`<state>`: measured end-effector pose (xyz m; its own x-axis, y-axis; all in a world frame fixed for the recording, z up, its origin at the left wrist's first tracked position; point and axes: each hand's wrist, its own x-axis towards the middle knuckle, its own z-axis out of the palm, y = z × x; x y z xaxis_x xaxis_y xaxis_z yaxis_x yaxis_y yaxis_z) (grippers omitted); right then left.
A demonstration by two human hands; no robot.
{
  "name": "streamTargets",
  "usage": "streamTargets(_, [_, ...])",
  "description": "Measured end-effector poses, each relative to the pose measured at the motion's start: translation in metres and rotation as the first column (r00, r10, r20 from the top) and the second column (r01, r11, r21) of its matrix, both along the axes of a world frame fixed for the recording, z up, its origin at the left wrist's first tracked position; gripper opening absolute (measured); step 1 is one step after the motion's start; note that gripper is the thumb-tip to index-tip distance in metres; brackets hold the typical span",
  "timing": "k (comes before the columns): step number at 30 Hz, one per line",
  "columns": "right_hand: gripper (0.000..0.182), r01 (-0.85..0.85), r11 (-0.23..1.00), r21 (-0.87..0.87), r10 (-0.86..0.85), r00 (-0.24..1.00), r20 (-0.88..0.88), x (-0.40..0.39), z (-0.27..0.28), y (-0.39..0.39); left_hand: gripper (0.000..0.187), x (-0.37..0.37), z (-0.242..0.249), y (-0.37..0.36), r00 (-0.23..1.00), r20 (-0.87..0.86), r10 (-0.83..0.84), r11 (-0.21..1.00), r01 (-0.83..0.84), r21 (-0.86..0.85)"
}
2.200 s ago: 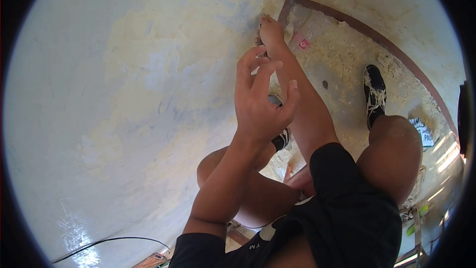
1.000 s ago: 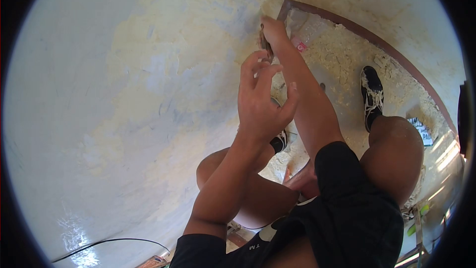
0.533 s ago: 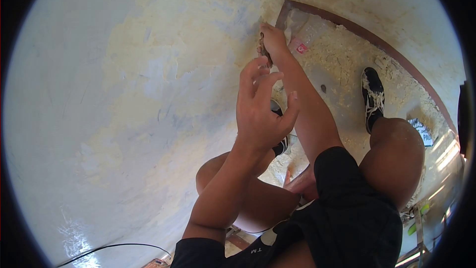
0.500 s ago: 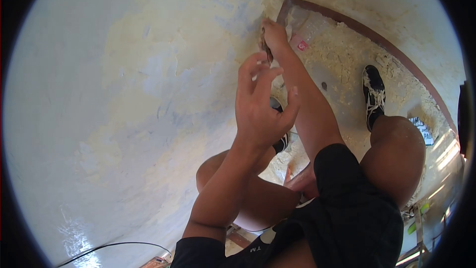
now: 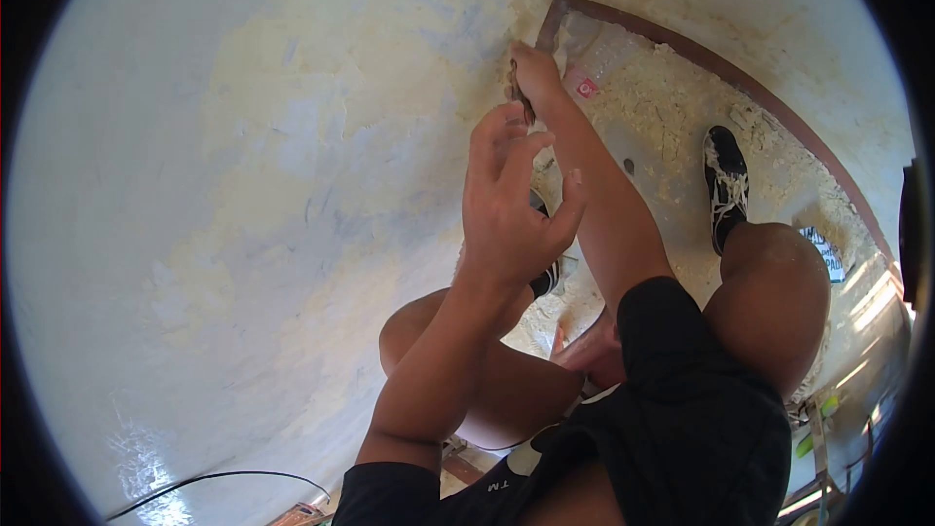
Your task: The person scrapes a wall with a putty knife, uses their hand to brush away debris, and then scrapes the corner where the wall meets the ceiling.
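My right hand (image 5: 536, 75) reaches low into the corner, close to the wall (image 5: 292, 224). It is closed around a dark, slim tool (image 5: 522, 97) that looks like a scraper; the working edge is hidden. My left hand (image 5: 511, 209) hangs in the air nearer to me, with curved fingers apart and nothing visible in it. The wall has patchy yellowish and bluish-grey areas where its coating is uneven. Pale flakes (image 5: 667, 102) lie thickly on the floor beside my right forearm.
A clear plastic bottle (image 5: 604, 63) with a red label lies near the brown baseboard (image 5: 701, 54). One black shoe (image 5: 726, 175) stands among the flakes, near a printed packet (image 5: 823, 253). A black cable (image 5: 224, 475) runs at lower left. A bare limb (image 5: 589, 349) shows between my legs, partly hidden.
The view has shifted slightly, so floor items sit a little further left. My right hand is marginally lower along the wall, still holding the tool. My left hand keeps almost the same pose.
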<state>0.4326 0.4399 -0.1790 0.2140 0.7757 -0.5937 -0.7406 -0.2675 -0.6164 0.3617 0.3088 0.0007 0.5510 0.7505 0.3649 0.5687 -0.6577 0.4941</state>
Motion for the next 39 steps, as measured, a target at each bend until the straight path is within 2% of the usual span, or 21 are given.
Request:
streamTargets(3, [0.022, 0.059, 0.998, 0.003, -0.059, 0.997, 0.04, -0.006, 0.018, -0.005, 0.031, 0.001, 0.001, 0.004, 0.999, -0.034, -0.004, 1.0, 0.004, 0.007])
streamTargets(6, [0.023, 0.04, 0.999, 0.021, -0.04, 0.999, -0.009, 0.01, 0.0, 0.005, 0.031, 0.004, 0.003, 0.008, 1.0, -0.03, 0.004, 1.0, -0.003, 0.02])
streamTargets(10, [0.024, 0.012, 0.999, 0.03, -0.013, 1.0, 0.024, -0.003, 0.004, -0.004, 0.031, -0.001, 0.002, 0.008, 1.0, -0.02, -0.008, 1.0, 0.008, 0.013])
streamTargets(12, [0.026, 0.073, 0.997, 0.011, -0.074, 0.969, 0.238, -0.03, -0.011, -0.001, 0.032, -0.002, 0.003, 0.009, 0.999, -0.032, 0.002, 1.0, -0.003, -0.009])
streamTargets(13, [0.026, 0.067, 0.998, 0.004, -0.066, 0.97, 0.235, -0.026, -0.01, 0.0, 0.032, -0.001, 0.003, 0.012, 0.999, -0.036, 0.008, 1.0, -0.009, -0.015])
streamTargets(16, [0.026, 0.086, 0.996, 0.032, -0.086, 0.996, 0.0, -0.002, 0.003, 0.003, 0.033, -0.004, 0.004, 0.008, 0.999, -0.012, 0.033, 0.999, -0.033, -0.003])
streamTargets(19, [0.027, 0.028, 0.999, -0.015, -0.028, 1.0, 0.001, -0.006, 0.015, -0.011, 0.033, -0.007, 0.002, 0.006, 1.0, -0.014, 0.001, 1.0, -0.001, 0.02])
streamTargets(20, [0.028, 0.065, 0.998, -0.009, -0.064, 0.992, 0.109, -0.019, 0.017, -0.013, 0.033, -0.009, 0.002, 0.005, 1.0, -0.023, 0.002, 1.0, -0.002, -0.004])
streamTargets(22, [0.028, 0.058, 0.998, 0.001, -0.057, 0.992, 0.11, -0.019, 0.016, -0.007, 0.033, -0.007, 0.002, 0.008, 1.0, -0.03, 0.008, 0.999, -0.009, -0.036])
streamTargets(24, [0.029, 0.065, 0.998, -0.005, -0.063, 0.989, 0.131, -0.016, 0.013, -0.007, 0.033, -0.003, 0.007, 0.008, 1.0, -0.027, 0.011, 1.0, -0.011, 0.005])
streamTargets(25, [0.029, 0.052, 0.999, -0.014, -0.05, 0.991, 0.123, -0.013, 0.009, -0.01, 0.033, -0.005, 0.005, 0.003, 0.999, -0.036, 0.024, 1.0, -0.024, -0.004])
streamTargets(27, [0.03, 0.029, 0.998, 0.054, -0.025, 0.997, -0.069, -0.001, 0.007, -0.005, 0.033, -0.006, 0.001, 0.005, 1.0, -0.006, 0.005, 1.0, -0.005, 0.005])
streamTargets(29, [0.03, 0.017, 1.0, 0.013, -0.016, 1.0, -0.025, -0.005, 0.025, -0.011, 0.033, -0.008, 0.0, 0.005, 1.0, -0.015, 0.002, 1.0, -0.002, -0.007])
streamTargets(31, [0.03, 0.004, 0.999, -0.038, 0.001, 0.992, 0.128, -0.015, 0.026, -0.013, 0.033, -0.005, -0.001, 0.007, 1.0, -0.027, 0.009, 0.999, -0.01, -0.039])
streamTargets(33, [0.027, 0.026, 1.0, -0.005, -0.026, 0.993, 0.117, -0.01, 0.003, -0.005, 0.033, -0.001, 0.003, 0.008, 1.0, -0.026, 0.006, 1.0, -0.006, -0.014])
streamTargets(35, [0.024, 0.038, 0.999, 0.0, -0.038, 0.998, -0.04, 0.006, 0.006, 0.002, 0.033, -0.002, 0.0, 0.004, 1.0, -0.028, 0.0, 1.0, 0.0, -0.012])
streamTargets(37, [0.023, 0.03, 1.0, -0.002, -0.03, 0.999, -0.037, -0.001, 0.014, -0.007, 0.033, -0.003, -0.002, 0.006, 1.0, -0.011, -0.009, 1.0, 0.01, 0.005])
streamTargets(39, [0.029, 0.031, 0.998, -0.048, -0.027, 0.996, 0.085, -0.024, 0.014, -0.013, 0.034, -0.006, -0.006, 0.004, 1.0, 0.01, -0.002, 0.998, 0.002, -0.056])
